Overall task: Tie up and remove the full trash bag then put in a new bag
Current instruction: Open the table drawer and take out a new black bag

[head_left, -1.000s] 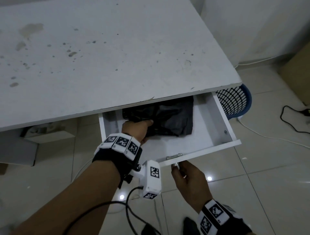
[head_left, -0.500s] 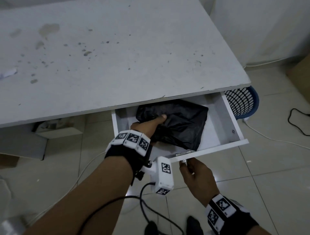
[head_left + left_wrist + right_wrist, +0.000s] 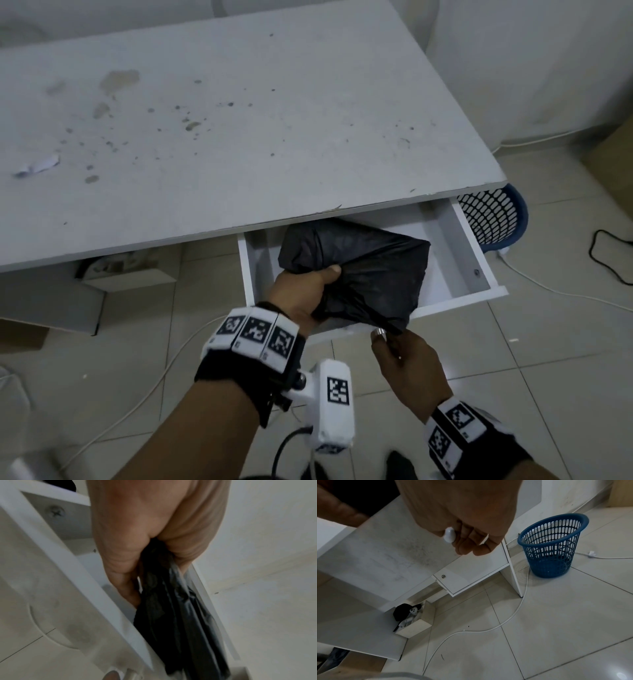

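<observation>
Nearest the camera, the right hand (image 3: 404, 366) is gripping the small silver drawer knob (image 3: 379, 333), its fingers (image 3: 471, 543) curling round the knob from below, as the right wrist view is showing clearly. Just beyond it, the white drawer (image 3: 455, 253) is standing pulled out from under the desk (image 3: 239, 120).

The left hand (image 3: 301, 291) is reaching in over the drawer's front edge and clenching a bunched fold of the black trash bag (image 3: 363, 270). The thumb is pressing on top of the plastic, and in the left wrist view the fingers (image 3: 126, 588) are wrapping round a gathered strip of it. Most of the bag is lying beyond and to the right of this hand, over the middle of the drawer, while a thin twisted tail of it is trailing over the front edge down toward the right hand's knuckles. Whether the bag's underside is touching the drawer floor cannot be told.

The bag is looking folded but crumpled, matte black with faint grey sheen along its creases, and flat rather than filled.

Farther off, a blue slotted basket (image 3: 553, 545) is standing upright on the tiled floor (image 3: 556, 628) beside the desk's side panel, with a white cable (image 3: 518, 608) running past its base.
</observation>
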